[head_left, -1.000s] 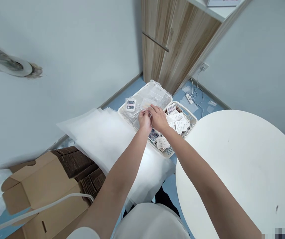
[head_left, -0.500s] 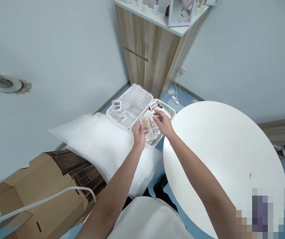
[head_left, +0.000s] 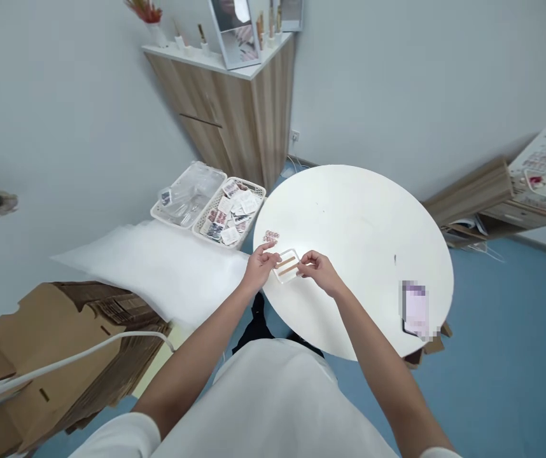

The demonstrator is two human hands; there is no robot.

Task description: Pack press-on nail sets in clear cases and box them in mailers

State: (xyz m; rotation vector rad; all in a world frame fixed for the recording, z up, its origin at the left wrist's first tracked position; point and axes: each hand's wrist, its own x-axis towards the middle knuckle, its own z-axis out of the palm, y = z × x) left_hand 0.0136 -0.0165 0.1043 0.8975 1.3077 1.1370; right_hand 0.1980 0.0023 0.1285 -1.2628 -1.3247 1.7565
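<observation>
Pinching clear packet (head_left: 286,266) between both hands: left hand (head_left: 259,265) gripping its left edge, right hand (head_left: 317,272) its right edge, hovering over near-left edge of table (head_left: 363,222). Fingertip-only hold risking slip onto floor. Small sheet (head_left: 270,236) lying just beside, at table edge, risking getting knocked off.

A blurred patch (head_left: 415,310) covers something at the tabletop's (head_left: 359,216) near edge. The cardboard boxes (head_left: 39,356) run off the left edge. The small packets in the white basket (head_left: 254,187) are too tiny to read.
</observation>
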